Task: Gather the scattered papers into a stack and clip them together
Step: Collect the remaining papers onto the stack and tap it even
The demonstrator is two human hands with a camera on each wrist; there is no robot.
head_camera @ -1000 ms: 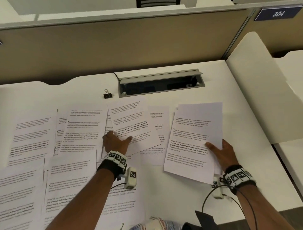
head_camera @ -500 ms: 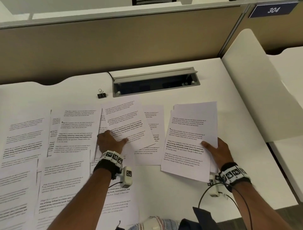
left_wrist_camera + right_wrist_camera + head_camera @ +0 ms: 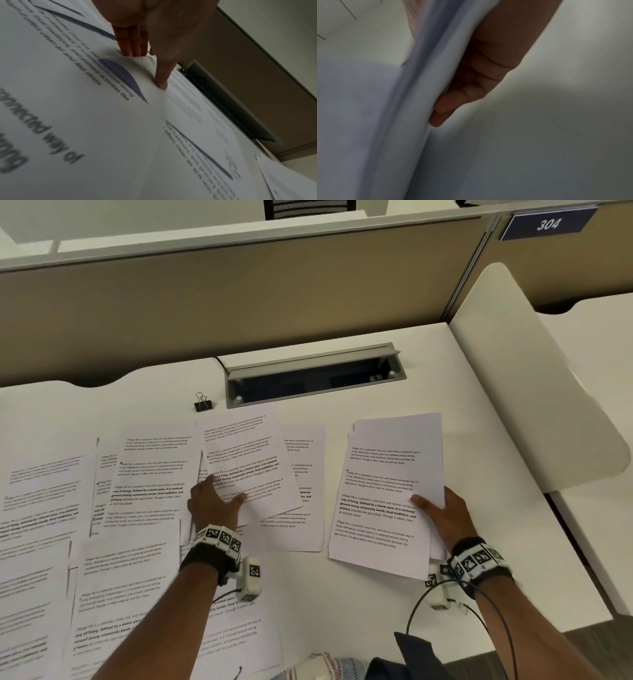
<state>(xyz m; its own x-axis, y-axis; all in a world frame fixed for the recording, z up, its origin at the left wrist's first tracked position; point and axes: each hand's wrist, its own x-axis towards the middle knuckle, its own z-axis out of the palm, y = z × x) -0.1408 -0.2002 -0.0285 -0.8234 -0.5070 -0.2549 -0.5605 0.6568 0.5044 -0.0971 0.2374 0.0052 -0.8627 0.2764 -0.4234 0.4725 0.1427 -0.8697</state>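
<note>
L hand [image 3: 210, 503] slid left, pinching tilted sheet [image 3: 246, 463]; R hand [image 3: 445, 513] clamps stack [image 3: 387, 491]; binder clip [image 3: 202, 402] behind.

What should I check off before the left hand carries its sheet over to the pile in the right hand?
1. Left hand has hold of the tilted sheet: ok, fingers under its edge and thumb on top in the left wrist view.
2. Only one sheet is lifted: cannot tell.
3. Right hand holds the pile: ok, thumb on top, fingers underneath.
4. Pile edges are squared: not ok, the sheets are offset at the far edge.
5. Binder clip is free for later: ok, it stands alone on the desk beside the cable box.
6. All papers gathered: not ok, many loose sheets lie to the left.
</note>
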